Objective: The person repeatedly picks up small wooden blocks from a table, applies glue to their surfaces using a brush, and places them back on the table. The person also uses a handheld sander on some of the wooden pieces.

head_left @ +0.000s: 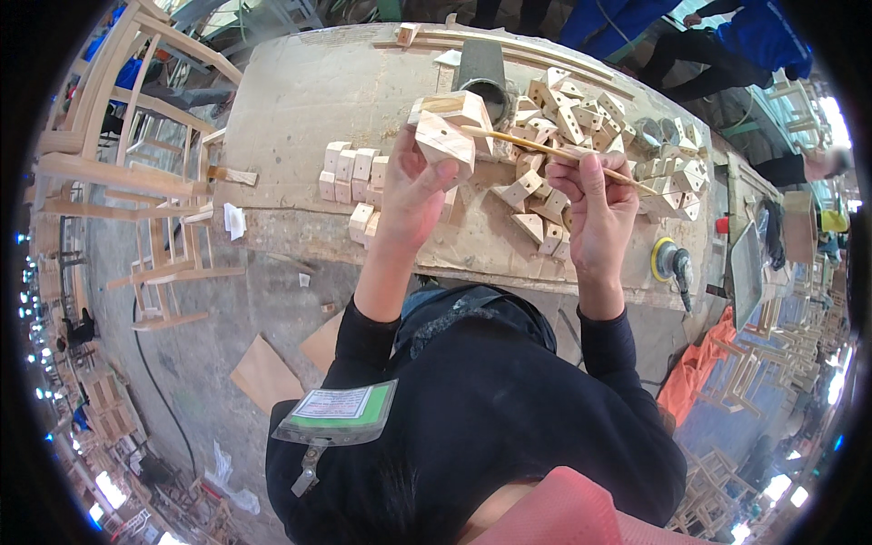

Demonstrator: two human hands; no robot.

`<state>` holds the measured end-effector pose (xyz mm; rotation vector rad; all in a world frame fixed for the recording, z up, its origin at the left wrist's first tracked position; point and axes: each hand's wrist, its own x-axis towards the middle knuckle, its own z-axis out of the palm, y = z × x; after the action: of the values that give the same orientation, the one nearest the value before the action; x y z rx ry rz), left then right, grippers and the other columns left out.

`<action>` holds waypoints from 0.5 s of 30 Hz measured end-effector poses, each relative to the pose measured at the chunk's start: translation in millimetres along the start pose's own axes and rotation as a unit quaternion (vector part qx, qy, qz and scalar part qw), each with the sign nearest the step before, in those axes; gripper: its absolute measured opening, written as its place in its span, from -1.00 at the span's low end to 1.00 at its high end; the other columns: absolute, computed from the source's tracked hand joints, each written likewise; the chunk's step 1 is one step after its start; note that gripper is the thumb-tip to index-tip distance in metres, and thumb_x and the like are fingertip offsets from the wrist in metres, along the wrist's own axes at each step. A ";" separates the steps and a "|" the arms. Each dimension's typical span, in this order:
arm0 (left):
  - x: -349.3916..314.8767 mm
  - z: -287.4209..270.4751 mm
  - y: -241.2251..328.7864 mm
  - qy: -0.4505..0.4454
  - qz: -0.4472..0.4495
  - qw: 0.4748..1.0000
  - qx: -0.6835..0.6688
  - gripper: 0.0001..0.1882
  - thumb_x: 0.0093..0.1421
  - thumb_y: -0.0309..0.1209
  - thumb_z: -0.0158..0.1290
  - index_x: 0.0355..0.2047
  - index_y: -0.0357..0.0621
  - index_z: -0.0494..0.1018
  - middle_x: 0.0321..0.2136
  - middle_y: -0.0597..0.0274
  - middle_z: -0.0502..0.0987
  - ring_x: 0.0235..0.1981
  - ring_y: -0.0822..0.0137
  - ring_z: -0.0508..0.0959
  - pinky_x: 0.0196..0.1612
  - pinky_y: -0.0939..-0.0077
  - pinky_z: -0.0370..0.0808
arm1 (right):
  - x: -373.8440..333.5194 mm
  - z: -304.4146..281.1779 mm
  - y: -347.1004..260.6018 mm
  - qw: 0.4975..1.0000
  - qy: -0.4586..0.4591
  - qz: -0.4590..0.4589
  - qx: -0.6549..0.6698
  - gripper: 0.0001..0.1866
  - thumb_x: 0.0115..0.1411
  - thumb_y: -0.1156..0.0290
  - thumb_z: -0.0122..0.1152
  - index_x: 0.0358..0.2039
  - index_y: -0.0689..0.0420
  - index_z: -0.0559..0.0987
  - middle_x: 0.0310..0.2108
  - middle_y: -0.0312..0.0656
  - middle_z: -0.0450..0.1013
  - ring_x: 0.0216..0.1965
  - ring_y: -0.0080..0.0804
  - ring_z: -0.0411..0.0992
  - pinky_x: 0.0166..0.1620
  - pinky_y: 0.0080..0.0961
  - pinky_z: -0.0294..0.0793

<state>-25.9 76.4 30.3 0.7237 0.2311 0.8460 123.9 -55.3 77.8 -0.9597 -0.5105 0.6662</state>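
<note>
Two hands' grip closed, left round a wood block, right round a thin stick, above the dusty workbench.

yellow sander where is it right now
In the head view the yellow sander lies at the workbench's near edge, right of the right hand.

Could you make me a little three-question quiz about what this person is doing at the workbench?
1. True or false: the left hand holds a wooden block.
2. What does the right hand hold? A) thin stick B) hammer C) saw
3. What lies by the bench's right edge?

Key: 1 true. 2 A. 3 A sander with a yellow pad.
</note>
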 end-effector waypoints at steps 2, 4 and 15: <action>0.0 3.1 0.1 0.018 0.028 0.999 0.026 -0.18 -0.04 -0.43 0.32 0.17 -0.23 0.10 0.03 0.16 0.36 0.07 0.30 0.40 0.13 0.38 0.36 | -0.8 2.9 -1.0 1.000 0.005 0.002 -0.015 -0.89 0.26 0.49 0.10 -0.36 0.19 0.36 -0.34 0.02 0.53 -0.32 -0.23 0.57 -0.26 -0.42 0.61; 0.8 6.6 0.1 0.031 0.050 0.997 0.046 -0.16 -0.05 -0.46 0.32 0.18 -0.22 0.08 0.04 0.15 0.35 0.08 0.30 0.39 0.13 0.38 0.37 | -1.4 4.9 -1.0 1.000 0.006 -0.002 -0.011 -0.88 0.26 0.49 0.10 -0.37 0.19 0.36 -0.34 0.02 0.53 -0.33 -0.23 0.57 -0.26 -0.42 0.61; 0.8 24.2 2.1 0.081 0.185 0.952 0.230 -0.13 -0.09 -0.66 0.24 0.18 -0.21 -0.02 0.06 0.08 0.20 0.11 0.25 0.33 0.18 0.33 0.36 | -7.0 15.6 -2.5 0.997 -0.004 -0.042 -0.062 -0.87 0.26 0.51 0.09 -0.38 0.22 0.34 -0.33 0.04 0.53 -0.32 -0.26 0.57 -0.26 -0.45 0.61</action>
<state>-15.5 66.1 49.7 1.1590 0.4588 1.2309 109.4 -52.4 86.8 -1.0463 -0.6010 0.5669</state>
